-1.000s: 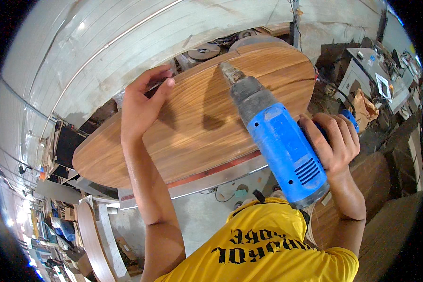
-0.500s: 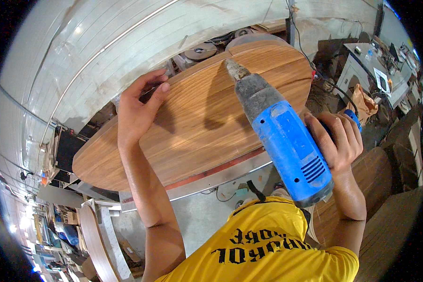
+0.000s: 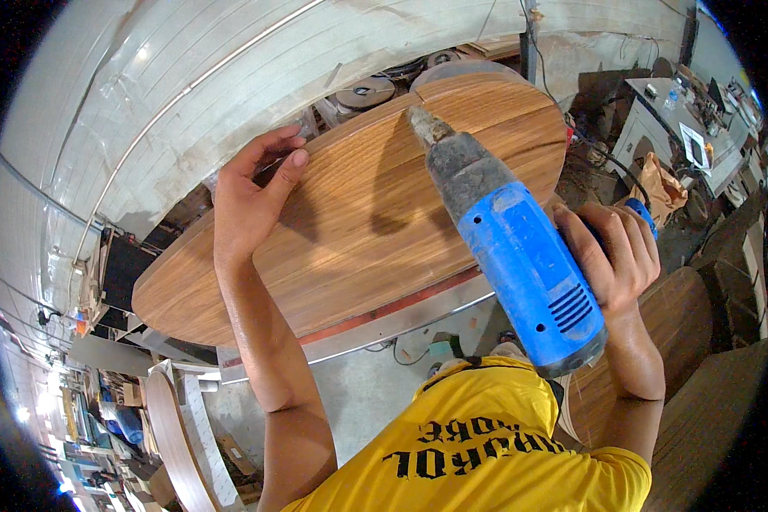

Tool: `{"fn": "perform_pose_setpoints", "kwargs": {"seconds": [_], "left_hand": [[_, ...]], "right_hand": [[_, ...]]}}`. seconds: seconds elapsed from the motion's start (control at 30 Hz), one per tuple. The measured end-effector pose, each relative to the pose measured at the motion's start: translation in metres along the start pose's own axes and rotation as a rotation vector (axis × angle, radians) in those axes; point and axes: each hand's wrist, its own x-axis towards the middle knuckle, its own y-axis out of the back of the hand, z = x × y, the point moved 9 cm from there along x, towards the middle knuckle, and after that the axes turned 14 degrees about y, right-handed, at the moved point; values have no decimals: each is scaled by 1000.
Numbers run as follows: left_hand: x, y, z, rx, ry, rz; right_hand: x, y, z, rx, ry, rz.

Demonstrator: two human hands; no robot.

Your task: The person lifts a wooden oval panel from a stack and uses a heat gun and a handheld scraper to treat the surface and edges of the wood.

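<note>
A long oval wood-grain board (image 3: 358,282) lies before me, its far edge curving along a pale wall. My right hand (image 3: 610,256) is wrapped round the handle of a blue heat gun (image 3: 529,264) with a dark collar and a dirty metal nozzle. The nozzle points at the board's far edge and casts a shadow on the surface. Over the left part of that edge is my left hand (image 3: 256,192), with thumb and fingers apart and a gap between them. Whether its fingertips touch the edge I cannot tell.
A dark cord (image 3: 614,158) runs from the heat gun toward the back right. There, a cluttered desk (image 3: 648,128) stands with a brown paper bag (image 3: 660,189) beside it. Behind the board sits a round reel (image 3: 365,94). Wooden panels (image 3: 657,341) lean at the right; a curved board (image 3: 175,435) stands lower left.
</note>
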Motion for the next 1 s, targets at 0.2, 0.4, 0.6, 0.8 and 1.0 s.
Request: {"fn": "perform_pose_setpoints", "kwargs": {"seconds": [0.2, 0.4, 0.6, 0.8, 1.0], "left_hand": [[1, 1, -5, -22, -8, -11], [-2, 0, -5, -55, -12, -24], [-5, 0, -1, -60, -5, -14], [-7, 2, -5, -91, -51, 3], [-8, 0, -2, -119, -36, -15]], "right_hand": [[0, 1, -1, -2, 3, 5], [1, 1, -4, 14, 7, 12], [5, 4, -4, 51, 2, 18], [6, 1, -11, 79, 14, 37], [12, 2, -17, 119, 64, 53]]}}
